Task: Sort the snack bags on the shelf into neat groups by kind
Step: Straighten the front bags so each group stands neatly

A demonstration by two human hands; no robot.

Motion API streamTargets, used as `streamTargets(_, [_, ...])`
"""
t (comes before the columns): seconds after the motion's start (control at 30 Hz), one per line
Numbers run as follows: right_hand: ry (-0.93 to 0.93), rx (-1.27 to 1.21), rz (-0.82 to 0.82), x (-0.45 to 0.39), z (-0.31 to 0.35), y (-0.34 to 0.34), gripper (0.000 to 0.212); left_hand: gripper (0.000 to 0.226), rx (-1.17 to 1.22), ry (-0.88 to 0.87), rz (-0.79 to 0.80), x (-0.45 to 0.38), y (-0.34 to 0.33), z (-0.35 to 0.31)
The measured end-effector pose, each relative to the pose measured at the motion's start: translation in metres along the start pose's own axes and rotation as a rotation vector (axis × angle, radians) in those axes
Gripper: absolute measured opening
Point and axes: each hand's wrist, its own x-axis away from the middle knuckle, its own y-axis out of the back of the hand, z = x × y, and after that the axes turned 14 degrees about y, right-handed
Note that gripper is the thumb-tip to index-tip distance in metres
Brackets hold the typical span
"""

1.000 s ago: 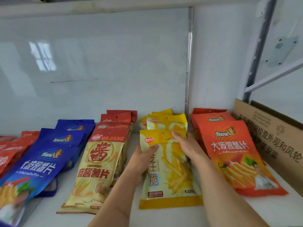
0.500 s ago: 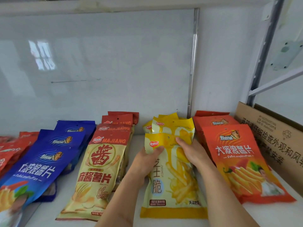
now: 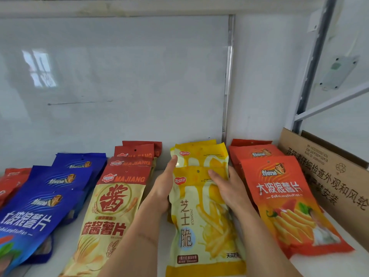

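Note:
A row of yellow snack bags point(image 3: 199, 212) lies overlapped in the middle of the white shelf point(image 3: 349, 262). My left hand point(image 3: 164, 186) lies flat against the row's left edge, fingertips reaching the second bag point(image 3: 201, 156). My right hand point(image 3: 229, 188) rests on the front bag's right side, fingers straight across its top. To the left lie the beige-and-red MAJIANG bags point(image 3: 111, 212), then the blue bags point(image 3: 40, 208), then red bags point(image 3: 12, 180) at the far left. Orange bags point(image 3: 283, 200) lie to the right.
A cardboard box point(image 3: 327, 170) stands along the shelf's right end beside the orange bags. A white back panel point(image 3: 119, 86) with a metal strip closes the rear. A grey shelf upright point(image 3: 311, 66) rises at the right.
Both hands have slid farther back along the yellow row. The left hand now lies straight along the row's left edge, and the back yellow bags sit more squarely in line.

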Motion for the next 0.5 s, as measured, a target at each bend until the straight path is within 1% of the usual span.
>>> streamTargets(0.07, [0.015, 0.012, -0.016, -0.001, -0.001, 0.000, 0.038, 0.070, -0.037, -0.027, -0.024, 0.001, -0.003, -0.005])
streamTargets(0.1, [0.018, 0.022, -0.022, -0.002, -0.003, -0.001, 0.037, 0.074, -0.052, -0.019, -0.049, 0.001, -0.004, -0.007])
streamTargets(0.13, [0.019, 0.050, -0.022, -0.003, -0.005, -0.001, 0.038, 0.083, -0.078, 0.004, -0.078, -0.002, -0.004, -0.008])
streamTargets(0.17, [0.016, 0.093, -0.016, -0.005, -0.008, -0.003, 0.043, 0.087, -0.112, 0.028, -0.125, -0.003, -0.005, -0.008])
streamTargets(0.23, [-0.017, 0.173, 0.006, -0.006, -0.013, -0.005, 0.057, 0.075, -0.182, 0.047, -0.215, -0.004, -0.007, -0.006])
streamTargets(0.3, [-0.041, 0.230, 0.010, -0.007, -0.015, -0.008, 0.063, 0.064, -0.237, 0.068, -0.298, -0.006, -0.010, -0.003])
streamTargets(0.37, [-0.062, 0.281, 0.019, -0.007, -0.017, -0.010, 0.072, 0.061, -0.307, 0.045, -0.361, -0.006, -0.011, -0.001])
streamTargets(0.43, [-0.072, 0.236, 0.025, -0.007, -0.019, -0.011, 0.085, 0.062, -0.360, -0.010, -0.393, -0.005, -0.010, -0.002])
streamTargets(0.47, [-0.076, 0.187, 0.024, -0.007, -0.020, -0.010, 0.086, 0.065, -0.376, -0.038, -0.409, -0.004, -0.008, -0.002])
streamTargets(0.5, [-0.077, 0.160, 0.027, -0.007, -0.022, -0.010, 0.079, 0.067, -0.378, -0.063, -0.417, -0.001, -0.008, -0.002])
